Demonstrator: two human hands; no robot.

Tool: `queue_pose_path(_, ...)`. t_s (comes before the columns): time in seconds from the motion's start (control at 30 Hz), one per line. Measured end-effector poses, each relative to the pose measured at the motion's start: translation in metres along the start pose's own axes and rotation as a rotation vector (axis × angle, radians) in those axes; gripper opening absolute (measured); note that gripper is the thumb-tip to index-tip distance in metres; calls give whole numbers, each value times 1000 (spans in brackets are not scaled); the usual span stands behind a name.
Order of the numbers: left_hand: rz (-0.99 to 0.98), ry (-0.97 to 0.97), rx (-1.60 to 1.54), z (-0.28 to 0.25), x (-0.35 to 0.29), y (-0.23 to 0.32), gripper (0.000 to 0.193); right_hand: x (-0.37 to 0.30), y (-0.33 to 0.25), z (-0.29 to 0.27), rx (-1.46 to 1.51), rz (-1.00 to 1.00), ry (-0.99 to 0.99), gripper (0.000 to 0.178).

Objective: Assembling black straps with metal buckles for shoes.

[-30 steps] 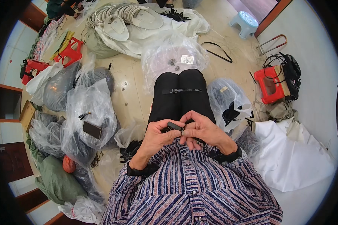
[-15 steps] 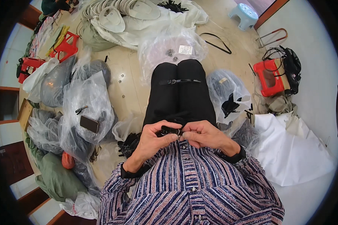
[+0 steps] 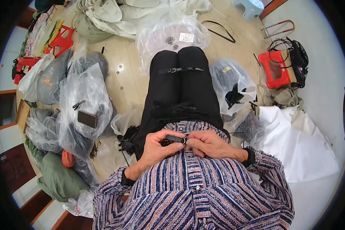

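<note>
In front of my stomach my left hand pinches a short black strap between thumb and fingers. My right hand meets it there, its thumb and forefinger closed on the strap's end, where a small shiny ring or buckle partly shows. The fingers hide the rest. Across my thighs lies another thin black strap with a metal buckle. More dark pieces lie on my lap, hard to make out against the black trousers. Beside my left hip sits a bunch of black straps.
Clear plastic bags stand at the left, with a phone on one. A bag with black pieces is at my right. Beyond it are a red stool and white sheeting. A flat plastic package lies past my knees.
The view has tipped, so the surroundings sit higher in it. Both hands keep hold of the short strap, now closer against my body, with slightly shifted fingers.
</note>
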State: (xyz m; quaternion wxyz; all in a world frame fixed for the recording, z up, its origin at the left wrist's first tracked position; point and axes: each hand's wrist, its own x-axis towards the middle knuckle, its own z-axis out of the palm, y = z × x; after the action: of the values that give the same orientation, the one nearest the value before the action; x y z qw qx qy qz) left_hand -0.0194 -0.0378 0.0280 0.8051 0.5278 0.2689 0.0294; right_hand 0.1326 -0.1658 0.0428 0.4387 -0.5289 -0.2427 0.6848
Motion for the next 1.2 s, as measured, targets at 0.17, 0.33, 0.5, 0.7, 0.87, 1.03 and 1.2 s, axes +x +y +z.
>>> queue_pose_path(0.17,-101,16,-108,3,-7,-11,24,-2,7,1,48,23,-28,26)
queue_pose_path(0.33,-98,54,-69,7,-8,-15,24,1,13,0,85,32,-58,27)
queue_pose_path(0.5,-119,8,-124,5,-8,-22,24,1,11,2,89,86,-55,29)
queue_pose_path(0.7,-76,-13,-100,6,-8,-25,20,4,15,-3,88,113,-78,31)
queue_pose_path(0.87,-46,-42,-85,7,-4,-26,20,6,21,-8,113,172,-145,31)
queue_pose_path(1.03,-65,-39,-66,9,-4,-28,19,9,20,-9,120,187,-107,31)
queue_pose_path(1.2,-54,18,-153,14,4,-23,22,9,22,-10,192,188,-53,30)
